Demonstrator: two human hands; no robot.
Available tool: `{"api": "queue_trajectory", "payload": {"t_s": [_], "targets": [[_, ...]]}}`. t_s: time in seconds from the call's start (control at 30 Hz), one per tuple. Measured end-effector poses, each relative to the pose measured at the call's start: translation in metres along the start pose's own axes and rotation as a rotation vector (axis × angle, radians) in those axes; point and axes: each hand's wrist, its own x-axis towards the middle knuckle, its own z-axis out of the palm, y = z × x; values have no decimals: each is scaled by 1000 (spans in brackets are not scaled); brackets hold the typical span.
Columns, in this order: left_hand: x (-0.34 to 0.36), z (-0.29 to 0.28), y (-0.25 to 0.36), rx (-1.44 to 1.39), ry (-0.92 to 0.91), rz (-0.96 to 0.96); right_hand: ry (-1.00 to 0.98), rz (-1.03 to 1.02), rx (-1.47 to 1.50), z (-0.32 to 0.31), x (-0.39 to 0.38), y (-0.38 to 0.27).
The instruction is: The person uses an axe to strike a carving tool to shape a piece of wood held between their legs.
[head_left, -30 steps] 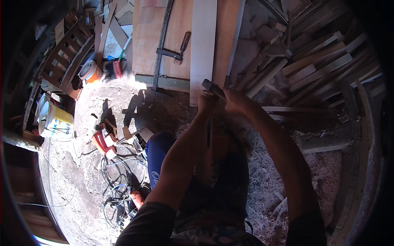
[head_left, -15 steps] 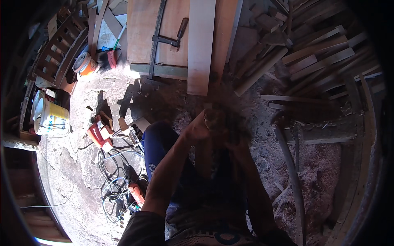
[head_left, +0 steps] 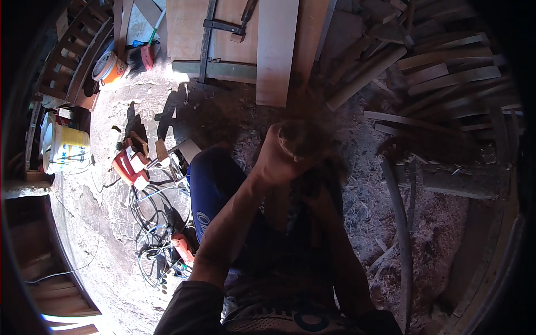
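My left hand (head_left: 273, 159) is closed on a dusty brown object (head_left: 296, 139) held up over my lap; its top is dark and blurred, so I cannot make out what it is. A wooden piece (head_left: 276, 204) stands below it, between my legs. My right hand (head_left: 315, 198) is lower, in shadow beside that wood, its fingers too dark to read.
Leaning boards (head_left: 273, 50), with a bar clamp (head_left: 220, 25), stand ahead; offcuts (head_left: 446, 58) are piled right. A bent wooden length (head_left: 396, 223) lies beside me. Left are buckets (head_left: 67, 145), red power tools (head_left: 131, 167), tangled cords (head_left: 153, 218) and a slatted wooden frame (head_left: 67, 61).
Both hands have drawn back from the boards toward my lap, the right one dropping lower. Since half a second ago my left hand has risen slightly. The surroundings have shifted up in view.
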Motion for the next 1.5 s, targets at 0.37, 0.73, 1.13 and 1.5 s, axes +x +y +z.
{"api": "queue_trajectory", "payload": {"t_s": [0.37, 0.73, 1.13, 1.5], "targets": [[41, -10, -36, 66, 173, 130, 67, 16, -22, 11, -12, -50], [43, -9, -55, -14, 202, -30, 25, 5, 31, 10, -10, -36], [15, 2, -81, 27, 111, -1, 168, -290, -244, -21, -38, -188], [18, 1, -92, 58, 50, 299, -38, -484, -1155, -32, -51, -315]]}}
